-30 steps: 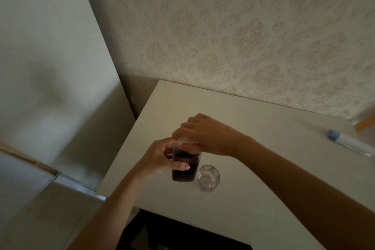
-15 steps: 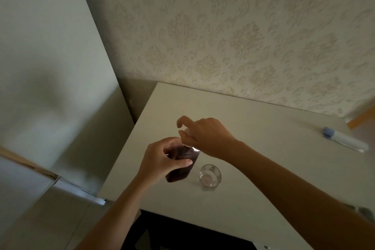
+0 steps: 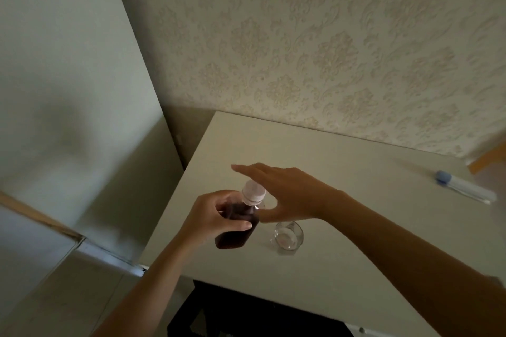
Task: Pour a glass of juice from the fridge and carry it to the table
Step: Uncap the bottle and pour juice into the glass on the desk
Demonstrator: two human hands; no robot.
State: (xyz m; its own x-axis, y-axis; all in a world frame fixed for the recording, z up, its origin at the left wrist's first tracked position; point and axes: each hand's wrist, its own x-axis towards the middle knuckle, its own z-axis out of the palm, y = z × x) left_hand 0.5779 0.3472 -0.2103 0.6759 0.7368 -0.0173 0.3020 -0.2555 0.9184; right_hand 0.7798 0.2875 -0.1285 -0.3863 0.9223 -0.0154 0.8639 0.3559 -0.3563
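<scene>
A small bottle of dark juice (image 3: 237, 232) with a pale cap (image 3: 254, 192) is tilted slightly over the white table (image 3: 342, 161). My left hand (image 3: 216, 217) grips its body. My right hand (image 3: 284, 191) hovers just behind the cap, fingers spread flat, holding nothing. A small clear glass (image 3: 287, 236) stands empty on the table just right of the bottle.
A white tube with a blue cap (image 3: 462, 185) lies at the table's far right. Patterned wallpaper rises behind the table. A pale wall or door panel stands to the left. A dark gap lies under the table's near edge.
My right hand has let go of the bottle's cap and opened, with the fingers now spread. The bottle has tilted a little in my left hand.
</scene>
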